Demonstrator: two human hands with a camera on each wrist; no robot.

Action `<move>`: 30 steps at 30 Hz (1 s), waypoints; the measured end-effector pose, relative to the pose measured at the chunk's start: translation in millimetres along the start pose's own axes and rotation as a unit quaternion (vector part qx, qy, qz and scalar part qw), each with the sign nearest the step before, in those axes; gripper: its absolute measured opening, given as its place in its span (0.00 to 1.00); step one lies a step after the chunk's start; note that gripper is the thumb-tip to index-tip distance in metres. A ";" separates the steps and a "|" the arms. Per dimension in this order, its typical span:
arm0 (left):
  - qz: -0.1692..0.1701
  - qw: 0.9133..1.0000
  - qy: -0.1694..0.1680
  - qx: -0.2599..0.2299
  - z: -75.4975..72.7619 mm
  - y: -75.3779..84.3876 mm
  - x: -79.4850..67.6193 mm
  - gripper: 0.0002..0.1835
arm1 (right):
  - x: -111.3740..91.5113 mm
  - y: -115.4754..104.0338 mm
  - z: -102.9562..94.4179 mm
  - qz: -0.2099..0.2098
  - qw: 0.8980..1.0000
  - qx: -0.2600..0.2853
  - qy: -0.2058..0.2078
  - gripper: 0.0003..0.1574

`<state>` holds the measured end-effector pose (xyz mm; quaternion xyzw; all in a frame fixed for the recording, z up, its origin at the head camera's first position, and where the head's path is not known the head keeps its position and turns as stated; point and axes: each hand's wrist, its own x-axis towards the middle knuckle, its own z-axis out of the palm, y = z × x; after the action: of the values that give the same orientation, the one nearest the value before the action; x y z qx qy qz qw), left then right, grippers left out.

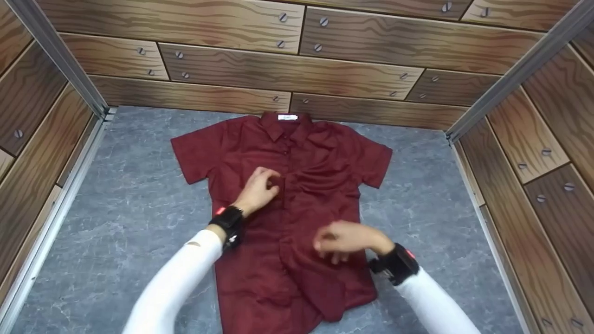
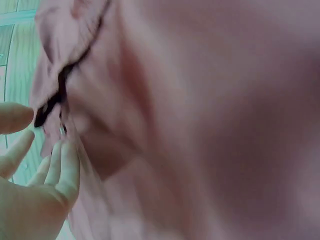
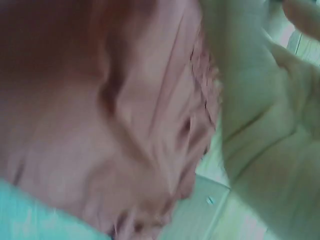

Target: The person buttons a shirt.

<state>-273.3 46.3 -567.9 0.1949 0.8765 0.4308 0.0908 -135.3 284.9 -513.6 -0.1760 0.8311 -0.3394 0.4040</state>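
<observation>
A dark red short-sleeved button-up shirt [image 1: 250,278] lies front side up on the grey surface, its collar [image 1: 274,130] at the far end. My left hand [image 1: 257,191] is over the middle of the chest, beside the button placket [image 1: 288,218]. In the left wrist view, that hand's fingers [image 2: 67,167] are near the shirt front, with a gap to the thumb. My right hand [image 1: 348,237], blurred, is above the lower right front with loosely bent fingers and nothing in them. Below it, the lower front edge [image 1: 327,297] lies turned and creased.
Wood-patterned panels [image 1: 232,60] stand along the back and both sides, with metal rails [image 1: 60,204] at the corners and edges. The grey marbled surface [image 1: 139,195] shows on both sides of the shirt. A white label [image 1: 287,118] sits inside the collar.
</observation>
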 end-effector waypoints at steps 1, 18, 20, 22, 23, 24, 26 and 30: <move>0.000 1.000 0.002 0.009 -3.4 -2.5 -2.7 0.18 | -2.9 1.5 2.0 0.008 1.000 -0.027 -0.007 0.22; -0.001 0.975 0.109 0.196 -53.6 -48.1 -21.1 0.17 | 8.1 41.8 -27.3 0.056 0.917 -0.174 0.354 0.27; -0.035 0.962 0.111 0.246 -69.1 -59.0 -29.4 0.23 | 5.8 65.8 -35.6 0.125 0.868 -0.207 0.434 0.29; -0.078 0.950 0.085 0.289 -82.7 -67.1 -39.0 0.31 | 2.8 85.0 -39.8 0.175 0.845 -0.218 0.456 0.29; -0.100 0.946 0.065 0.302 -87.9 -69.6 -43.6 0.34 | 2.2 92.3 -40.6 0.187 0.844 -0.209 0.457 0.29; -0.118 0.944 0.044 0.306 -91.9 -71.5 -47.7 0.36 | 2.3 98.1 -40.8 0.190 0.848 -0.188 0.457 0.28; -0.138 0.947 0.006 0.290 -96.1 -72.2 -53.6 0.36 | 3.7 105.2 -41.1 0.175 0.864 -0.141 0.451 0.23; -0.124 0.976 -0.005 0.180 -96.1 -71.3 -61.0 0.23 | 8.5 107.7 -39.1 0.114 0.876 -0.020 0.468 0.12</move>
<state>-268.1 -88.0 -565.9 0.1001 0.9566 0.2498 0.1116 -173.3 372.8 -577.1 0.0912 0.9441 -0.3167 -0.0005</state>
